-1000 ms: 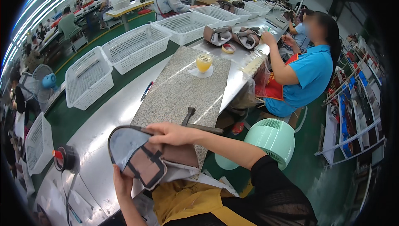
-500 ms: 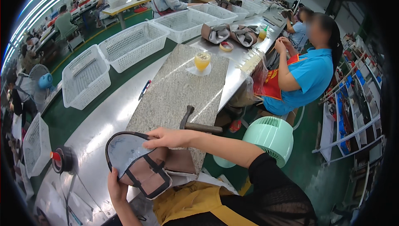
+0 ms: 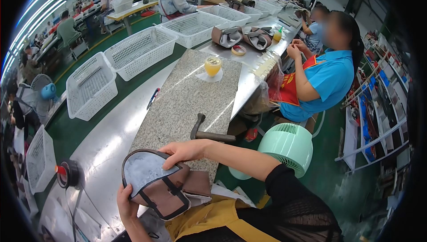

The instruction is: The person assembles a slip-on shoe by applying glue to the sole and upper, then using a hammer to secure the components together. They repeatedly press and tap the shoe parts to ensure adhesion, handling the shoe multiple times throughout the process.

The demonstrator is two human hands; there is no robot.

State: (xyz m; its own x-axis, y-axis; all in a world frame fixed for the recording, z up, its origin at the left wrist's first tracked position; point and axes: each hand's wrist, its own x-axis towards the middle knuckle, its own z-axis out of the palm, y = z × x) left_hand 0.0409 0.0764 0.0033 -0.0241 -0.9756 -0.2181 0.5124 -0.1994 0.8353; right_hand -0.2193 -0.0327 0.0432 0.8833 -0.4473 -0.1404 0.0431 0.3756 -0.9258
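Observation:
A brown sewn piece (image 3: pixel 162 195) with black trim and a pale grey-blue lining (image 3: pixel 144 169) lies tilted over the near edge of the table, against my yellow apron. I cannot tell whether it is a shoe upper or a bag part. My left hand (image 3: pixel 127 202) grips its left rim, thumb on the lining side. At its upper right edge, my right hand (image 3: pixel 186 151) is closed on the border, thumb pressing the lining; some fingers are hidden. Just beyond my right wrist, a hammer (image 3: pixel 213 136) rests on the speckled stone slab (image 3: pixel 178 113).
An amber glue pot (image 3: pixel 212 67) stands on the slab, with a pen (image 3: pixel 153 98) by its left edge. White baskets (image 3: pixel 91 86) line the far left. A tape reel (image 3: pixel 67 173) sits left. A green fan (image 3: pixel 287 148) and a seated co-worker in blue (image 3: pixel 331 77) are right.
The brown piece has shifted slightly right and down in the view, and its lined opening looks narrower. Both hands keep hold of it; my right hand has moved a little to the right.

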